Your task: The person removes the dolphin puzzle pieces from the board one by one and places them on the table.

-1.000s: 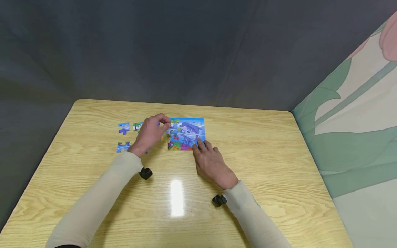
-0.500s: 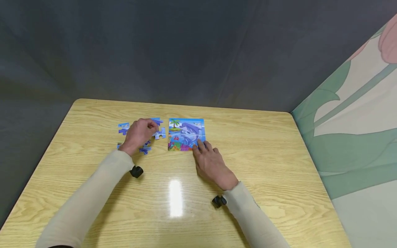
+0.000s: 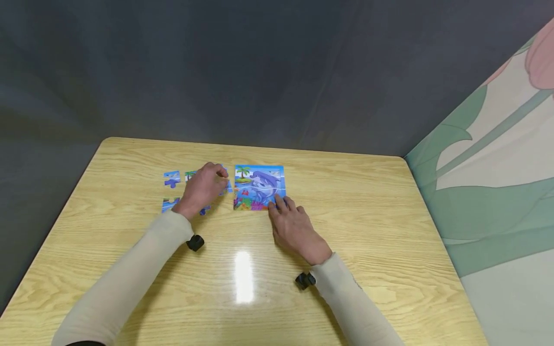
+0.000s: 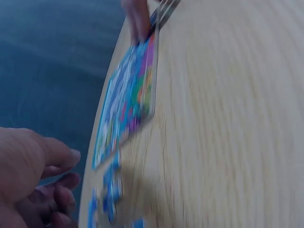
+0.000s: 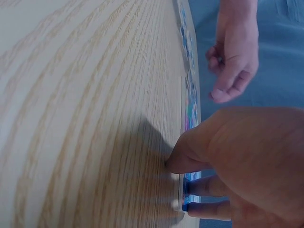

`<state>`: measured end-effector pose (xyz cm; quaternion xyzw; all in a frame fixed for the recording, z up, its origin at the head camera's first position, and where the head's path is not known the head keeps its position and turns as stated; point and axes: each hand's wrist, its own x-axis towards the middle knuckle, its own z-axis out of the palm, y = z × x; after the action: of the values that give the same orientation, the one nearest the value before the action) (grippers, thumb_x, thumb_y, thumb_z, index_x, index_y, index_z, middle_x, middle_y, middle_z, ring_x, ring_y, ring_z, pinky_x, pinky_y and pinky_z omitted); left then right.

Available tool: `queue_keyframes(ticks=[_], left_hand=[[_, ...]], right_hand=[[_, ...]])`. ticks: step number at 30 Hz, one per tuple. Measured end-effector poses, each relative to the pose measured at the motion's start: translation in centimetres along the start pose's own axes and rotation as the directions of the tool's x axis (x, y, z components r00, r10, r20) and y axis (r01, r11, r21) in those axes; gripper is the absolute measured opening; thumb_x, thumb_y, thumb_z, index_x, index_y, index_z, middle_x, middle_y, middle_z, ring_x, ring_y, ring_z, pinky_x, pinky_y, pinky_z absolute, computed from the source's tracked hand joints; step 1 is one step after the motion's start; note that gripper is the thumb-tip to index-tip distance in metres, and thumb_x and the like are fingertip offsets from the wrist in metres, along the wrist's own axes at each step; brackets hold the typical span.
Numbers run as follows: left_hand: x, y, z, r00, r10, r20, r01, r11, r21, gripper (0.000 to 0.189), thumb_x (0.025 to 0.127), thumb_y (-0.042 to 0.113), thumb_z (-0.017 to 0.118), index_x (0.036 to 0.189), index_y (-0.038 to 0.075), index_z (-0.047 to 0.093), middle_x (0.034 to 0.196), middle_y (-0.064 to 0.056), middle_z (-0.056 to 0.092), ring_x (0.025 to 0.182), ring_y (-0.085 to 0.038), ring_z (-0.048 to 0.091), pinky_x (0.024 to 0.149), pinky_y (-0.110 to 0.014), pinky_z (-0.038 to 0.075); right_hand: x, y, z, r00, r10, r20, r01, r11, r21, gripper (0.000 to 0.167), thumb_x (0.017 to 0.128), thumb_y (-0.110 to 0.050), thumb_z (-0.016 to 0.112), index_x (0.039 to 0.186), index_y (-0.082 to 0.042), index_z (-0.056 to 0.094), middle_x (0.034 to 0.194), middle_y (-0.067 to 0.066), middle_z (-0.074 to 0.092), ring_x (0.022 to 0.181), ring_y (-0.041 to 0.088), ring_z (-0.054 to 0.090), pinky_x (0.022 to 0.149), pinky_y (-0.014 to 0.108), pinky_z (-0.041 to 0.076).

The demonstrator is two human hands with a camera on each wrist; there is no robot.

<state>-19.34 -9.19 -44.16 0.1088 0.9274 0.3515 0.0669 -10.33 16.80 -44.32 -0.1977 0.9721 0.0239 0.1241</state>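
A square jigsaw puzzle point(image 3: 258, 185) with dolphins, a palm tree and a coral scene lies flat near the table's far side. My right hand point(image 3: 294, 228) rests at its lower right corner, fingertips on the edge, as the right wrist view also shows. Left of the puzzle, my left hand point(image 3: 202, 187) hovers over loose pieces, its fingers loosely curled; both wrist views show no piece between them. A loose puzzle piece point(image 3: 171, 179) and another puzzle piece point(image 3: 169, 204) lie left of that hand. Others are partly covered by it.
The wooden table point(image 3: 372, 216) extends around the puzzle, with a bright glare patch in front. A dark curtain point(image 3: 259, 72) hangs behind the far edge. A patterned cloth point(image 3: 497, 192) borders the right side.
My left hand has moved left from the puzzle's left edge to the loose pieces, then slightly back right. The small light piece near its fingers now lies among them. My right hand has stayed put.
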Motion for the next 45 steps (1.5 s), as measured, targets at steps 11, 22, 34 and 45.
queue_keyframes(ticks=[11,22,34,45], left_hand=[[-0.6,3.7,3.0,0.972,0.113,0.207,-0.15,0.974,0.169,0.038,0.107,0.026,0.066,0.139,0.003,0.065,0.137,-0.014,0.059,0.11,-0.029,0.066,0.094,-0.05,0.057],[-0.5,3.9,4.6,0.975,0.091,0.201,-0.13,0.974,0.187,0.04,0.103,0.028,0.073,0.133,0.003,0.063,0.121,-0.01,0.057,0.089,-0.023,0.058,0.081,-0.039,0.054],[-0.4,4.3,4.6,0.972,0.088,0.216,-0.125,0.979,0.163,0.037,0.103,0.025,0.072,0.131,0.003,0.06,0.121,-0.011,0.054,0.086,-0.023,0.057,0.076,-0.037,0.052],[-0.2,4.3,4.3,0.968,0.081,0.236,-0.118,0.982,0.15,0.026,0.102,0.024,0.074,0.117,0.005,0.063,0.117,-0.01,0.051,0.091,-0.023,0.055,0.078,-0.035,0.05]], right_hand=[[-0.3,0.1,0.0,0.999,0.025,0.025,-0.025,1.0,0.003,0.055,0.114,-0.028,0.045,0.166,-0.01,0.038,0.176,0.015,0.029,0.162,0.037,0.032,0.118,0.059,0.046],[-0.3,0.0,0.1,0.999,0.035,0.018,-0.035,0.999,0.003,0.056,0.113,-0.027,0.048,0.165,-0.009,0.039,0.176,0.016,0.03,0.161,0.038,0.033,0.118,0.06,0.046],[-0.3,-1.9,0.2,0.994,0.019,-0.108,-0.036,0.987,-0.159,0.052,0.111,-0.014,0.048,0.162,-0.024,0.043,0.154,0.03,0.05,0.138,0.047,0.054,0.087,0.048,0.062],[0.0,-2.3,0.2,0.991,0.015,-0.13,-0.041,0.979,-0.2,0.054,0.11,-0.009,0.049,0.161,-0.025,0.045,0.146,0.03,0.053,0.126,0.045,0.059,0.071,0.039,0.062]])
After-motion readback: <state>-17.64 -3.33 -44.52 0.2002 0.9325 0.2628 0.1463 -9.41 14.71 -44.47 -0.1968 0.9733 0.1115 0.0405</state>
